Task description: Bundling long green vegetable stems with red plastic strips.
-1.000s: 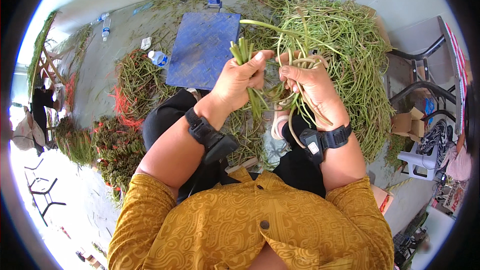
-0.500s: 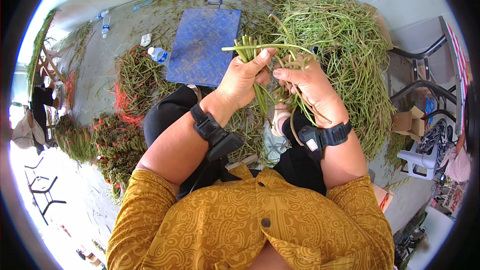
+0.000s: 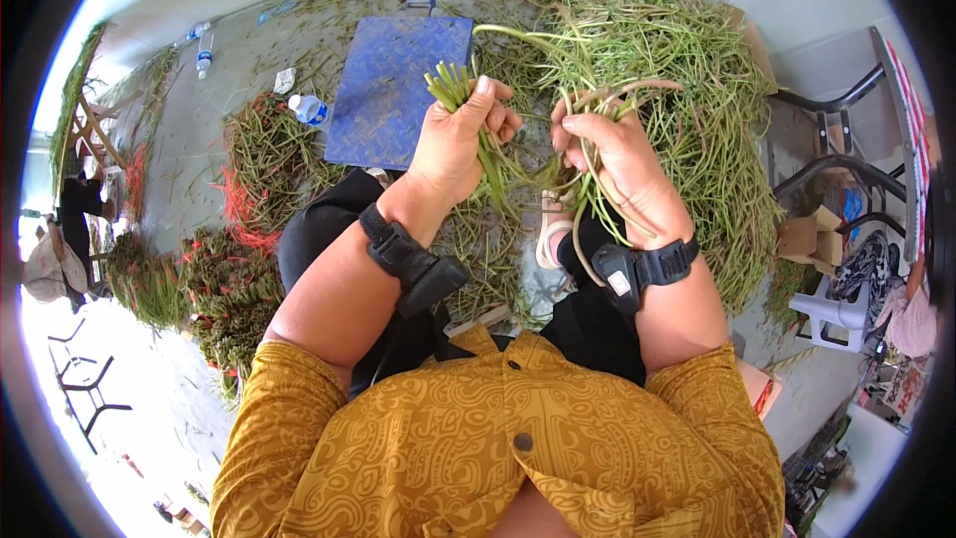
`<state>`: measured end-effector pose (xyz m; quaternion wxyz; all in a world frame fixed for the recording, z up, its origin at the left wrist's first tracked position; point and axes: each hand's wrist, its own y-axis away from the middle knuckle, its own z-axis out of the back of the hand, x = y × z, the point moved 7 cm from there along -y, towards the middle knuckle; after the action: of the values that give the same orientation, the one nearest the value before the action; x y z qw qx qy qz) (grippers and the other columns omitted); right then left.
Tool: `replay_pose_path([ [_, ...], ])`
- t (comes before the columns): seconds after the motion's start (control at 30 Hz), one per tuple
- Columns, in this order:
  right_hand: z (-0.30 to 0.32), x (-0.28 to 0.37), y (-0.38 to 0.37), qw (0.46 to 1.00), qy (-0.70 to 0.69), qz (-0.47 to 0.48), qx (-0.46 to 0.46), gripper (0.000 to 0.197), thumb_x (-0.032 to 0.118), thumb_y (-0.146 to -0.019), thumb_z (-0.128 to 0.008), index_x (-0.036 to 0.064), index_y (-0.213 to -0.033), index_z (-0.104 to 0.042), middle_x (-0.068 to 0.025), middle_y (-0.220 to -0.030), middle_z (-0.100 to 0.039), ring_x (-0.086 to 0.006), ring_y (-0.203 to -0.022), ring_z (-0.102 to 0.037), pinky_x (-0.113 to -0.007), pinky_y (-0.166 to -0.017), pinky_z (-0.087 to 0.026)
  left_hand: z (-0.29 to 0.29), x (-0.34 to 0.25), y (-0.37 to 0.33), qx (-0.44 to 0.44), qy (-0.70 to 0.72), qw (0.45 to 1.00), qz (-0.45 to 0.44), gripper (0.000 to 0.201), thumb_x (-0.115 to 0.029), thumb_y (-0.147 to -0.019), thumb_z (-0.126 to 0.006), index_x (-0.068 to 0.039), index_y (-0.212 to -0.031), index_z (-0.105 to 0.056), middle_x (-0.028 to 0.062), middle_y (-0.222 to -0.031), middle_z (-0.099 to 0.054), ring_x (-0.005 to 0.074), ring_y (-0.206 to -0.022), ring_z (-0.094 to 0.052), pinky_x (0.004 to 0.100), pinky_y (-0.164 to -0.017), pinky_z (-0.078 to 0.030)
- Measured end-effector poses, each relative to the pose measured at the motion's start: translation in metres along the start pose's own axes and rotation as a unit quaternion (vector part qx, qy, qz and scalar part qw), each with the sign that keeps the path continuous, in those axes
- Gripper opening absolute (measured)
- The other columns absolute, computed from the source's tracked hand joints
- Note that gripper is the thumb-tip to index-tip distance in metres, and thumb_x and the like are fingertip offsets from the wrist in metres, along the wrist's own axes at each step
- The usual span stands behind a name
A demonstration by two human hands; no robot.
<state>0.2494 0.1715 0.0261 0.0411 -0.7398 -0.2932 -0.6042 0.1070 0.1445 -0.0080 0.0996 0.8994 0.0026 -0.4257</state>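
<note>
My left hand (image 3: 460, 134) is closed around a small bundle of green stems (image 3: 450, 83), its cut ends sticking up past the thumb and its tails hanging below the fist. Apart from it on the right, my right hand (image 3: 609, 144) grips a looser bunch of long, bendy stems (image 3: 597, 105). Some of these curl down over the wrist, and one long stem reaches up and left toward the blue platform. Beside and behind my right hand rises a big heap of green stems (image 3: 667, 50). Both wrists wear black strapped devices.
A blue platform scale (image 3: 398, 90) with scattered bits on it stands ahead. Left of it lie a plastic bottle (image 3: 308, 110), a stem pile (image 3: 274, 144) with red ties and several tied bundles (image 3: 229, 284). At right are black-legged chairs (image 3: 846, 179), a cardboard box (image 3: 812, 237) and a white stool (image 3: 832, 319).
My hands have moved apart, the left going left with its bundle. The stem that lay across the left bundle now extends from my right hand's bunch or the heap; I cannot tell which.
</note>
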Motion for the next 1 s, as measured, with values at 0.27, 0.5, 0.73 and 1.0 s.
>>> replay_pose_path([
  [0.27,-0.01,-0.012,-0.004,0.995,0.091,0.018,0.042,0.014,0.015,-0.077,-0.057,0.0024,-0.084,-0.059,-0.0034,-0.064,-0.058,-0.0057,-0.05,-0.048,-0.018,-0.045,-0.036,-0.002,-0.007,-0.002,0.016,0.15,0.989,0.006,0.04,-0.033,-0.084,-0.061,-0.005,-0.109,-0.05,-0.0067,-0.058,-0.033,0.006,-0.051,-0.031,0.0232,-0.054,-0.028],
  [0.5,-0.017,-0.017,-0.007,0.97,0.231,0.063,0.044,0.016,0.011,-0.075,-0.056,0.0003,-0.087,-0.061,-0.0027,-0.072,-0.06,-0.0129,-0.066,-0.053,-0.027,-0.063,-0.044,-0.008,-0.02,-0.001,0.056,0.134,0.989,-0.019,0.038,-0.032,-0.085,-0.061,-0.006,-0.11,-0.049,-0.0071,-0.057,-0.033,0.0055,-0.05,-0.031,0.0231,-0.054,-0.029],
  [0.73,-0.022,-0.026,-0.008,0.935,0.341,0.079,0.054,0.022,0.01,-0.072,-0.059,0.0003,-0.091,-0.059,-0.0122,-0.074,-0.061,-0.0178,-0.067,-0.056,-0.03,-0.066,-0.046,-0.006,-0.031,-0.001,0.049,0.111,0.992,-0.02,0.034,-0.032,-0.086,-0.059,-0.004,-0.104,-0.05,-0.0067,-0.058,-0.033,0.0058,-0.05,-0.031,0.023,-0.054,-0.028],
  [1.0,-0.019,-0.028,-0.01,0.941,0.325,0.057,0.074,0.022,0.012,-0.074,-0.061,0.0009,-0.093,-0.061,-0.0102,-0.076,-0.063,-0.0155,-0.068,-0.057,-0.029,-0.066,-0.045,0.008,-0.039,-0.003,-0.002,0.042,0.998,-0.056,0.032,-0.034,-0.089,-0.054,-0.004,-0.099,-0.053,-0.0033,-0.063,-0.039,0.0077,-0.055,-0.034,0.0229,-0.055,-0.03],
])
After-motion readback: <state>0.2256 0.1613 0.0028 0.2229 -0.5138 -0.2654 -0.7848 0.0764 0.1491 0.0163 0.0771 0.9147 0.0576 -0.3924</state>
